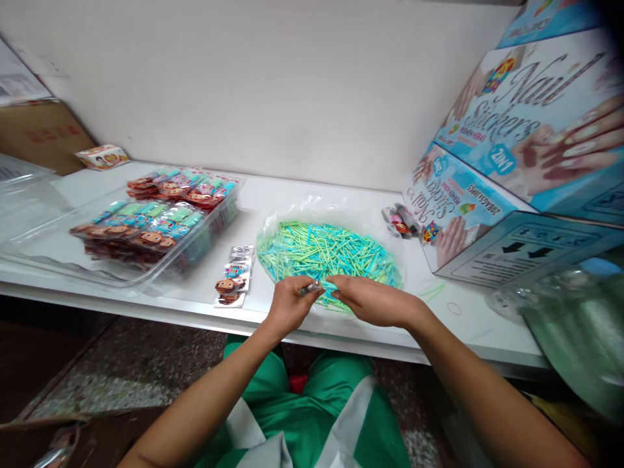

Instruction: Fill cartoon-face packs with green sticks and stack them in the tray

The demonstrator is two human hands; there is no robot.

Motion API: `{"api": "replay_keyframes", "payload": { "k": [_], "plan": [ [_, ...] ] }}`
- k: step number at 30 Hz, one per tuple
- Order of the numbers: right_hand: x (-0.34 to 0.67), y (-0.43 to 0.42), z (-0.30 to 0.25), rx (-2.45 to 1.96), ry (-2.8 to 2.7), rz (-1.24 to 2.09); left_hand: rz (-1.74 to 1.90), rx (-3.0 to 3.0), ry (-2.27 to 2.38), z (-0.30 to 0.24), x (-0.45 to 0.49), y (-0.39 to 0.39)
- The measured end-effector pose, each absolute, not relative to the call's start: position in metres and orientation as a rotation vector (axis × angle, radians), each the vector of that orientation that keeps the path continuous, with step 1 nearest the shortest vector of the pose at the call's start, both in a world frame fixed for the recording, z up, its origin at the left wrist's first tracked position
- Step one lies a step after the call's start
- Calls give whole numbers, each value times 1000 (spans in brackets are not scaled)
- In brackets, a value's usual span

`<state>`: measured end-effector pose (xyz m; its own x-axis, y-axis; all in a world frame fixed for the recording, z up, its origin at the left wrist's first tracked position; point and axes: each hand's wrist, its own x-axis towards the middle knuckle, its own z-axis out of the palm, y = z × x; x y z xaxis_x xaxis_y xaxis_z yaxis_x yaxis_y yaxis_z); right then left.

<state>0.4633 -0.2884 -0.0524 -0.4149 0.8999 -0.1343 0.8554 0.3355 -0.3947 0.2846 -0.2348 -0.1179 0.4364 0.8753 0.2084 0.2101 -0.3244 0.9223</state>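
Note:
My left hand [291,303] pinches a small printed packet [309,289], seen nearly edge-on. Close against it, my right hand [377,300] is closed, with light blue sticks [329,285] showing at its fingertips; how many it grips is hidden. Both hands are over the near edge of a clear plastic bag [312,211], spread open and full of thin green and blue sticks [319,250]. Left of that bag lie several flat printed packets [234,276] on the white table [195,304].
At left, a clear plastic tray [43,250] holds stacks of filled packets [141,224]. Nail sticker boxes [487,214] rise at right, beside a few packets [400,221]. A small box [102,157] and a brown carton [43,136] stand at back left. A clear plastic bag [580,331] hangs over the right edge.

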Motion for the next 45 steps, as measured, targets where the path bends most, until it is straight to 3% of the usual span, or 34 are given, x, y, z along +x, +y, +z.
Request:
{"api": "replay_keyframes", "payload": {
  "k": [7,14,22,30,39,45],
  "plan": [
    [462,-286,-56,-1732,-2593,618,986,2543,766,-123,281,-231],
    [456,-281,-61,-1927,-2667,515,524,2749,798,-109,291,-245],
    [472,-275,-48,-1497,-2501,753,554,2020,655,-110,289,-250],
    [446,-262,-71,-1574,-2137,438,351,1305,512,-114,297,-254],
    [454,-267,-77,-1458,-1471,1069,602,1101,566,-120,289,-252],
    [454,-276,-86,-1447,-1402,1173,587,1044,542,-123,289,-256]
  ]
}}
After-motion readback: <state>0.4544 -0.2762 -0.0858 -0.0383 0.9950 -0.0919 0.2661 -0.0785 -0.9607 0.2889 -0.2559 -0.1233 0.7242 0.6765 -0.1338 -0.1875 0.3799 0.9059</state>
